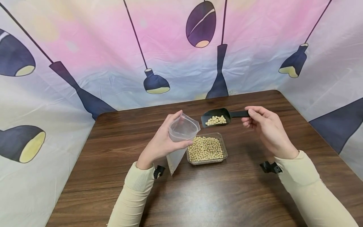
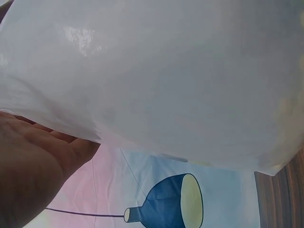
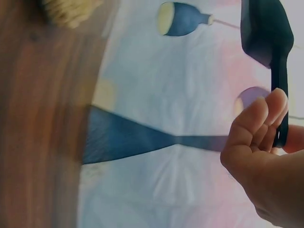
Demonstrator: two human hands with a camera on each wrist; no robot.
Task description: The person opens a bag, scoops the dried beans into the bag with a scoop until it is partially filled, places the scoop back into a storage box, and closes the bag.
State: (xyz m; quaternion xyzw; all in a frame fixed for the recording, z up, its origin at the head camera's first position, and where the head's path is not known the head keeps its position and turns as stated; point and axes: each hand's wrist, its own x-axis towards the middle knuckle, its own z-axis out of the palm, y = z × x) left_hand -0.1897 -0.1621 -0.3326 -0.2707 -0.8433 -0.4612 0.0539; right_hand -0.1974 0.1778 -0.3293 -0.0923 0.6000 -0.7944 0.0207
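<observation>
My left hand [image 1: 156,146] grips a translucent plastic bag [image 1: 183,130] near its mouth, which gapes wide between thumb and fingers. The bag's lower corner hangs down beside the container, and its whitish side fills most of the left wrist view. Between thumb and fingertips, my right hand [image 1: 269,130] holds a black scoop [image 1: 239,114] by the end of its handle. Round pale-yellow beans [image 1: 216,120] lie in the scoop's bowl, which is just right of the bag's mouth. In the right wrist view, the scoop's underside [image 3: 267,33] shows above the fingers.
A clear rectangular plastic container [image 1: 225,150] full of the same beans [image 1: 205,148] stands on the brown wooden table [image 1: 119,189], below the bag and scoop. A cloth backdrop [image 1: 107,63] printed with lamps hangs behind the table's far edge and along both sides.
</observation>
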